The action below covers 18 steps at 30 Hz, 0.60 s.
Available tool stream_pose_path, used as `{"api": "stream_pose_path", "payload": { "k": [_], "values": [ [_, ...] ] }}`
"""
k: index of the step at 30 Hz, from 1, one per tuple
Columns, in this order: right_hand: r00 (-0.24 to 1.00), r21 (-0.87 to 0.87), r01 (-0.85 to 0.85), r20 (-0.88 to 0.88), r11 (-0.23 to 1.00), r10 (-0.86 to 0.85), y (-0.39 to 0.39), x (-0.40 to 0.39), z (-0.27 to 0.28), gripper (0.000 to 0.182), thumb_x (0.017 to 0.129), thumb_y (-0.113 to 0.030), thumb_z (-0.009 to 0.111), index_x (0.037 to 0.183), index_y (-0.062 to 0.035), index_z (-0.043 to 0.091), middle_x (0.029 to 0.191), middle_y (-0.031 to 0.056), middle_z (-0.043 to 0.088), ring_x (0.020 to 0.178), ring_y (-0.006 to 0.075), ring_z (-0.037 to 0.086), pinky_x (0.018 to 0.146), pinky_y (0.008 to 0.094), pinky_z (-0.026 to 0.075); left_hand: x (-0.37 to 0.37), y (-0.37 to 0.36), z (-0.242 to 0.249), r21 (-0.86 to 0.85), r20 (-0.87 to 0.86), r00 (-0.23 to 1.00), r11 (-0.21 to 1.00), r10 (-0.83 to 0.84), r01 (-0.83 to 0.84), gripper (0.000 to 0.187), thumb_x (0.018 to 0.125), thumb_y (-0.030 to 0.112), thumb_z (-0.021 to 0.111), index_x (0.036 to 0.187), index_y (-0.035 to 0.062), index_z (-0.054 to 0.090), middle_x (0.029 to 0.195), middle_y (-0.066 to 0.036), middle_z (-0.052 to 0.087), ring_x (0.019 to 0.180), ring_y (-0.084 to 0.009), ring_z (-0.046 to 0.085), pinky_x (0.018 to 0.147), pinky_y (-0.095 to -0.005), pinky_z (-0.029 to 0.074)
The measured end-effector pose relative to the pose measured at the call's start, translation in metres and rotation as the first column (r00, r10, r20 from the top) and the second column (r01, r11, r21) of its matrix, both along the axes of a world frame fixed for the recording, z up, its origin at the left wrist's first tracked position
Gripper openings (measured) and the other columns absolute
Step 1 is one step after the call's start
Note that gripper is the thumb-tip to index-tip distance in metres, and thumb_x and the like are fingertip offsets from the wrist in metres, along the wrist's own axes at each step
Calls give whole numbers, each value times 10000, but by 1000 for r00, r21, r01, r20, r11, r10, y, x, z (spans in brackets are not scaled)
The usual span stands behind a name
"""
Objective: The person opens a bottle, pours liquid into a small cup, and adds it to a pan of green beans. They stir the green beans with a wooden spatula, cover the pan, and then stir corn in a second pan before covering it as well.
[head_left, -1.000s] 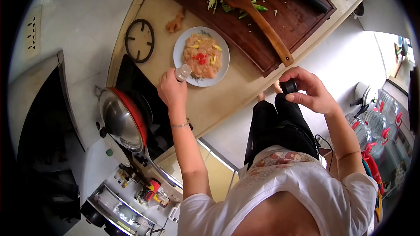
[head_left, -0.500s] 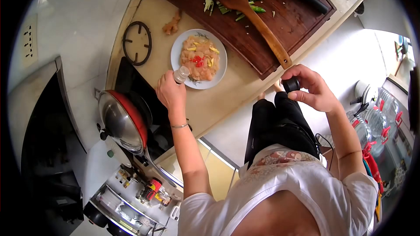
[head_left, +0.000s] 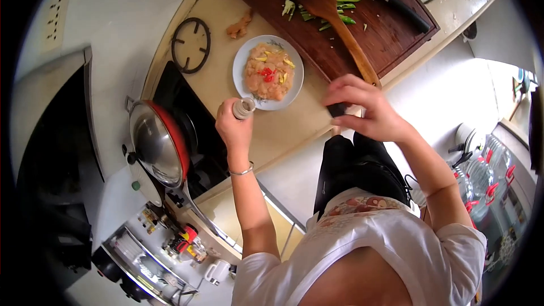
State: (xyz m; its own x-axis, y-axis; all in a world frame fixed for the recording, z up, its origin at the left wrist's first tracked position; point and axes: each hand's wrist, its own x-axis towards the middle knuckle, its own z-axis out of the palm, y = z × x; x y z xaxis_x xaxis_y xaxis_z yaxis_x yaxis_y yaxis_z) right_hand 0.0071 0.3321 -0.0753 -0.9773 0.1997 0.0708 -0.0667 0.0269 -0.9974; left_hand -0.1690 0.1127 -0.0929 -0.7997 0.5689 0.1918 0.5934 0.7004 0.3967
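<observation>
The left hand (head_left: 235, 127) is wrapped around a small open shaker bottle (head_left: 244, 108), held just beside the near rim of the white plate (head_left: 242, 62), which sits on the counter (head_left: 283, 127) and carries pale chopped meat (head_left: 267, 73) with red and yellow bits on top. The right hand (head_left: 362, 107) is curled shut on a small dark cap (head_left: 336, 110), pinched under the fingertips and hanging over the counter edge, right of the plate and well apart from the bottle.

The likely trouble, as I judge it: the bottle's mouth sits at the plate's rim and not over the food, so a shake from here could scatter seasoning on the counter, and with the cap off a hard tip could dump too much. The cap is held only lightly; a slip would send it to the floor. The stove and the lidded pan (head_left: 156, 147) lie close to the left forearm, on the side away from the plate.

The left arm reaches forward with the wrist bent towards the plate. The right arm is bent at the elbow, hand palm-down over the counter edge
</observation>
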Motion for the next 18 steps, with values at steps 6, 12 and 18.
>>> {"api": "stream_pose_path", "payload": {
  "k": [6, 12, 18],
  "values": [
    [956, 358, -68, -243, 931, 164, -59, -55, 21, 361, 609, -20, 631, 954, -104, 560, 890, 67, 518, 792, 250, 531, 644, 324, 454, 61, -11, 20, 156, 172, 985, 986, 28, -56, 177, 592, 3, 609, 736, 35, 511, 710, -120, 539, 676, -313, 530, 602, -344, 430],
    [841, 514, -228, -323, 827, 433, -112, -47, 33, 351, 593, -37, 607, 934, -103, 556, 866, 48, 539, 769, 226, 529, 599, 321, 459, 118, -57, 27, 296, 317, 938, 924, 144, -242, 248, 557, -2, 681, 756, 37, 537, 711, -77, 562, 659, -188, 556, 603, -255, 433],
    [782, 693, -355, -148, 627, 606, -179, -25, 57, 259, 662, -253, 593, 762, -25, 522, 753, 111, 549, 693, 236, 551, 535, 301, 445, 176, -116, 29, 454, 454, 863, 776, 221, -438, 203, 639, 35, 649, 796, 14, 523, 727, -56, 574, 648, -111, 523, 590, -222, 418]
  ]
}}
